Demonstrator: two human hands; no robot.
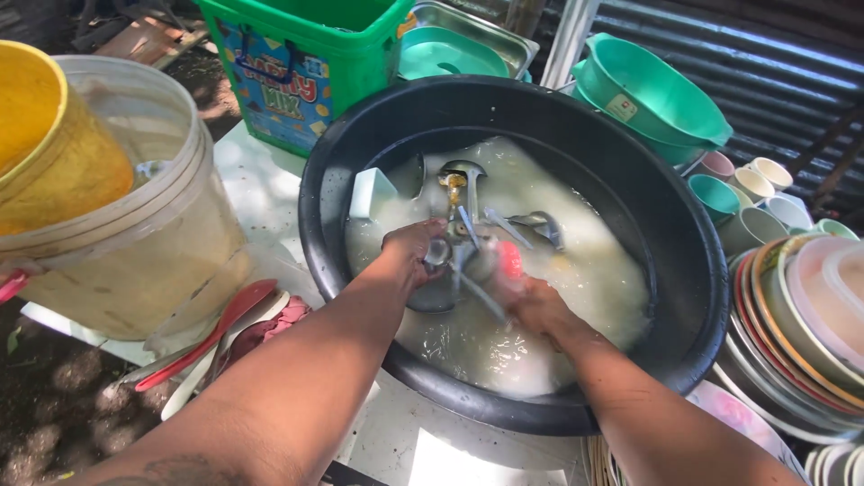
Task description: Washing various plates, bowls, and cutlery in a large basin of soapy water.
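A big black basin holds milky, soapy water with several metal spoons and ladles lying in it. My left hand is closed around the handles of a bunch of metal cutlery just above the water. My right hand grips a pink-red scrubbing sponge pressed against that cutlery; the hand is blurred. A white square container stands half sunk at the basin's left side.
A translucent bucket with a yellow pail in it stands left; a red spatula lies beside it. A green tub is behind the basin. Teal basins, cups and stacked plates fill the right.
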